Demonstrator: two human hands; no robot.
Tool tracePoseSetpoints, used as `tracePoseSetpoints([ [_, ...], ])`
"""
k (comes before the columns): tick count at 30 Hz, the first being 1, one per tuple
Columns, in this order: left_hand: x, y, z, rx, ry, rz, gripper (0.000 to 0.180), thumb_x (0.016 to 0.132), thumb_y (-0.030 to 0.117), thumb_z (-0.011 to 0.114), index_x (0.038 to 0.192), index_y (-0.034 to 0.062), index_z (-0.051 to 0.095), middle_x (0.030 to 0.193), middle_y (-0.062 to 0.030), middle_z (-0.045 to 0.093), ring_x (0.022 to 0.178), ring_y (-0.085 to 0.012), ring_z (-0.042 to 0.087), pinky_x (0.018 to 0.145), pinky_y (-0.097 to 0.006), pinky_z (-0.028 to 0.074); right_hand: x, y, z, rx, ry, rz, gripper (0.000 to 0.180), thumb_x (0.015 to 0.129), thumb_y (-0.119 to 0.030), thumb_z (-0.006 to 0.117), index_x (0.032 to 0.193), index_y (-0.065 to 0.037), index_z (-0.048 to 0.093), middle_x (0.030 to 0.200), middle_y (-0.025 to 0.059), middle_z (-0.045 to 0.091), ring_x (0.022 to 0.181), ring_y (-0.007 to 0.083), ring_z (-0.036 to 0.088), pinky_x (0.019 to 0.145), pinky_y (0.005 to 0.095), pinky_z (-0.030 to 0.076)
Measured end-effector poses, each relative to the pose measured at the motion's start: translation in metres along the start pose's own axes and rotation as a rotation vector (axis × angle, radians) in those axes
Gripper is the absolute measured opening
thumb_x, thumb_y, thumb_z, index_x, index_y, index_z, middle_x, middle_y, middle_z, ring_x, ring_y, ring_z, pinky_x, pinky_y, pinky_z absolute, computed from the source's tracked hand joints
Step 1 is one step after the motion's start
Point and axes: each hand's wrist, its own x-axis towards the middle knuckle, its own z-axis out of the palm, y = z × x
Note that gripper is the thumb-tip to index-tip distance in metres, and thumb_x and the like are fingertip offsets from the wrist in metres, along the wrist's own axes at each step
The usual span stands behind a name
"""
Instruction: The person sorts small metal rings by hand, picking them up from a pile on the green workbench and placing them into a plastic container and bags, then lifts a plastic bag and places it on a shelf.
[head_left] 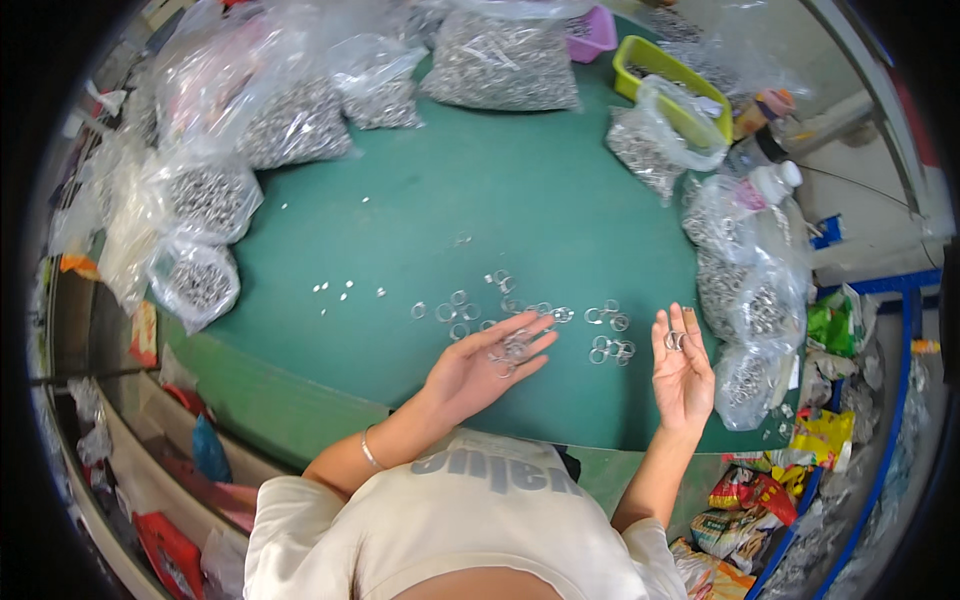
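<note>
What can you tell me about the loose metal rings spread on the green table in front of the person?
The loose metal rings are small, silvery open loops, shiny like steel, lying flat and scattered on the green table. A few rest in the upturned left hand; the right hand pinches one at its fingertips. Tiny pale pieces lie apart to their left.

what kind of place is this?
Likely a small workshop bench for sorting or assembling metal parts by hand. Clear plastic bags full of metal rings ring a green table, loose rings lie on it, and the right hand holds one.
</note>
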Motion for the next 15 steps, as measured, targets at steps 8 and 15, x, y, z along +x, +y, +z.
tracePoseSetpoints([
  [8, -0.005, 0.004, 0.008, -0.178, -0.032, -0.024, 0.050, 0.094, 0.027, 0.032, 0.134, -0.0038, 0.028, 0.142, -0.0208, 0.024, 0.132, -0.0309, 0.025, 0.108, -0.043, 0.022, -0.008, 0.046, 0.020, 0.018, -0.089, 0.201, 0.033, 0.082, 0.002, 0.042, 0.114, 0.008, 0.042, 0.119, 0.0288, 0.045, 0.117, 0.0415, 0.042, 0.102, 0.0470, 0.036],
  [15, -0.002, 0.003, 0.007, -0.198, -0.045, -0.030, 0.053, 0.095, 0.032, 0.030, 0.133, -0.0050, 0.028, 0.141, -0.0225, 0.023, 0.131, -0.0328, 0.025, 0.107, -0.043, 0.024, -0.011, 0.063, 0.035, 0.013, -0.091, 0.266, 0.029, 0.084, -0.001, 0.042, 0.112, 0.005, 0.045, 0.117, 0.0247, 0.049, 0.114, 0.0375, 0.046, 0.100, 0.0456, 0.036],
])
